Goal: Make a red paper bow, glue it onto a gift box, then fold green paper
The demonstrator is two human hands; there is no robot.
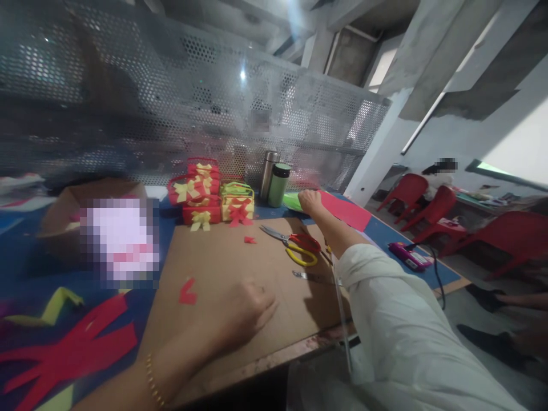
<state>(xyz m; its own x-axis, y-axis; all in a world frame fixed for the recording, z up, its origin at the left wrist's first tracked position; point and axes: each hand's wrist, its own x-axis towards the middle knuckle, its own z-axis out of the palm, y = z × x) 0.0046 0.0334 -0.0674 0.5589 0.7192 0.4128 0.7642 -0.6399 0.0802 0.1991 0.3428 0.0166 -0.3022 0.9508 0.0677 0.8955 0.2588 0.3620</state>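
Observation:
My left hand (254, 305) is over the brown cardboard sheet (214, 257), blurred, its fingers curled together; whether anything is inside them is hidden. My right hand (310, 201) reaches to the back right, fingers bent down at the green paper (295, 201) and beside the red paper (346, 211); what its fingertips hold cannot be made out. Between the hands lie scissors with red handles (305, 242) and a yellow-handled tool (302, 256). Small red scraps (188, 291) rest on the cardboard.
Small red (202, 214) and yellow (238, 208) paper baskets with bows stand at the back, beside a green flask (279, 185) and a steel one. Red strips (72, 354) and a box (64, 220) are at left. A purple device (410, 257) lies right.

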